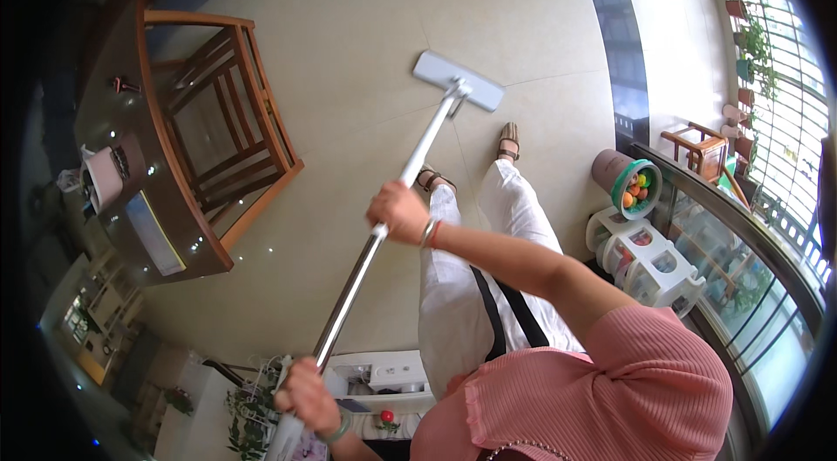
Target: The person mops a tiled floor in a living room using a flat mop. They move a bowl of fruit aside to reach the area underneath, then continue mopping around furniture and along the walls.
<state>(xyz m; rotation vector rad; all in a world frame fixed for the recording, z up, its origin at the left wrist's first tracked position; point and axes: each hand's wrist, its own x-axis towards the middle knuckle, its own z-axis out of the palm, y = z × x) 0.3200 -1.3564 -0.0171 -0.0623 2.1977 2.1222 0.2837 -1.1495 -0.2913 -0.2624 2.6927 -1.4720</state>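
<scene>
Mop pole (350,297), inside left fingers (298,384), inside right fingers (384,206) nearer flat head (436,70)

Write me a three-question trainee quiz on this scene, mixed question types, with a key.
1. Which hand grips the pole nearer the mop head?
2. True or false: in the picture, the chair is left of the mop head.
3. The mop head's shape is: (a) round, (b) triangular, (c) rectangular.

Key
1. The right hand.
2. True.
3. (c)
</scene>
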